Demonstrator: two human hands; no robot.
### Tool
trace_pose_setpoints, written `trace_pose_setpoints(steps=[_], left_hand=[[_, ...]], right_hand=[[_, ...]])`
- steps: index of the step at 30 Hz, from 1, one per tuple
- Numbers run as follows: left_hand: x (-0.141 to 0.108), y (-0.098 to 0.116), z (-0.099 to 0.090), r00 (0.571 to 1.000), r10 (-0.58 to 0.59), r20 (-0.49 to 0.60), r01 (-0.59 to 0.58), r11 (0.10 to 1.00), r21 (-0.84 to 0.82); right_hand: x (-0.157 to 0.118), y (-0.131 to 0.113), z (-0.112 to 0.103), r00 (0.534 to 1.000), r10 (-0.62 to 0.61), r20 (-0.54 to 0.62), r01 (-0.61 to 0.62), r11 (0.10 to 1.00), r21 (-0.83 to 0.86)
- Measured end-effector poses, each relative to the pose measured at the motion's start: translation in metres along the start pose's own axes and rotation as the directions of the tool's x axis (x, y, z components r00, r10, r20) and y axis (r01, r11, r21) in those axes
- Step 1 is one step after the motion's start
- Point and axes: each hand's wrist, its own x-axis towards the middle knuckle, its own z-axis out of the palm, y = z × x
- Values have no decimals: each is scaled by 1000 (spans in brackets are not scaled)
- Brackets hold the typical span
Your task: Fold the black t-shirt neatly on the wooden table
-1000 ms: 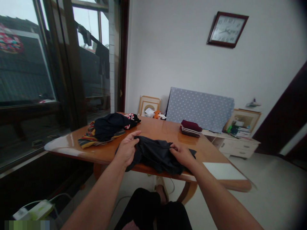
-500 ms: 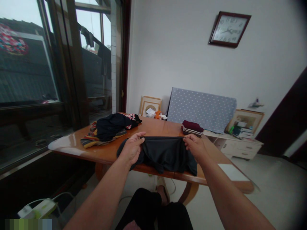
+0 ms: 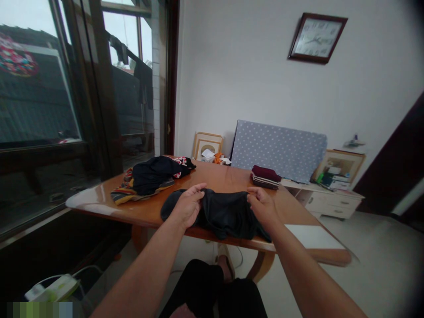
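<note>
A dark garment [image 3: 228,216] lies bunched along the near edge of the wooden table [image 3: 228,176], part of it hanging at the rim. Its exact kind does not show. My left hand [image 3: 190,205] pinches its upper edge between thumb and fingers on the left. On the other side, my right hand [image 3: 261,204] is closed on the same edge, fingertips pressed together. Between the two hands the cloth sags loosely. Left of my left hand, a rounded dark fold rests on the tabletop.
A loose heap of clothes [image 3: 152,176] lies on the table's left. Folded clothes [image 3: 265,176] are stacked at the far right edge, and a white sheet [image 3: 313,237] lies at the near right. Beyond stand a dotted cloth cover [image 3: 278,150] and a white cabinet [image 3: 338,205].
My hands have come closer together, and the garment's upper edge, taut before, now hangs slack between them. More of the white sheet shows beside my right arm.
</note>
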Motion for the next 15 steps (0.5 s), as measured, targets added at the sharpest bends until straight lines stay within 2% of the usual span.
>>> trace_pose_setpoints(steps=[3, 7, 9, 12, 15], left_hand=[[-5, 1, 9, 999, -8, 51, 7, 1000, 14], [-11, -1, 19, 995, -5, 104, 1, 999, 38], [-14, -2, 21, 998, 9, 69, -15, 996, 85], [-22, -5, 22, 998, 61, -26, -51, 960, 276], [-33, -7, 27, 997, 74, -9, -63, 895, 442]], right_hand=[[-17, -23, 20, 981, -83, 175, 80, 997, 25], [-31, -52, 39, 926, -73, 370, 19, 989, 149], [-31, -60, 41, 927, -37, 374, -31, 984, 173], [-27, -63, 36, 959, 5, 284, -59, 982, 181], [-23, -64, 30, 981, -15, 194, -12, 991, 137]])
